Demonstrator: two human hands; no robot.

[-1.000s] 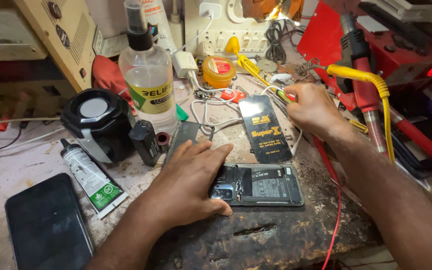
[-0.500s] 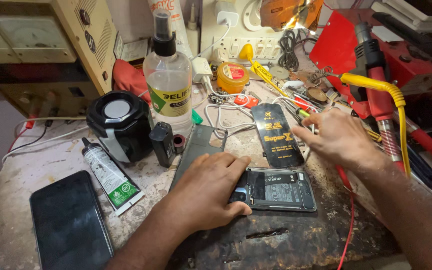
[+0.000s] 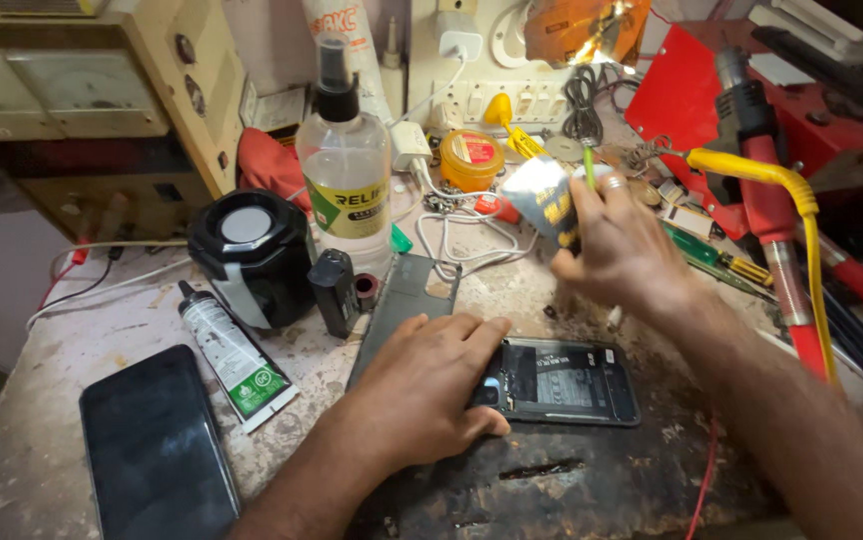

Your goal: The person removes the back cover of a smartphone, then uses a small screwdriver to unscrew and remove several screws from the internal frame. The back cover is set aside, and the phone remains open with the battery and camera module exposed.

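An opened phone (image 3: 572,382) lies face down on the worn bench, its inner parts showing. My left hand (image 3: 432,385) rests flat on the phone's left end and holds it down. My right hand (image 3: 620,245) is raised above the bench, gripping a flat black battery pack (image 3: 544,200) with yellow print, tilted up and blurred, together with a thin green-handled tool (image 3: 589,165). A grey back cover (image 3: 407,300) lies just left of my left hand.
A spray bottle (image 3: 346,170), a black round device (image 3: 250,250), a glue tube (image 3: 237,355) and a dark phone (image 3: 157,445) stand at left. A yellow tin (image 3: 472,158), white cables (image 3: 452,235), screwdrivers (image 3: 717,260) and a red hot-air tool (image 3: 767,190) with yellow cable crowd the back right.
My right hand has picked the black battery pack up off the bench and lifted it. My left hand stays on the opened phone. The view has shifted.
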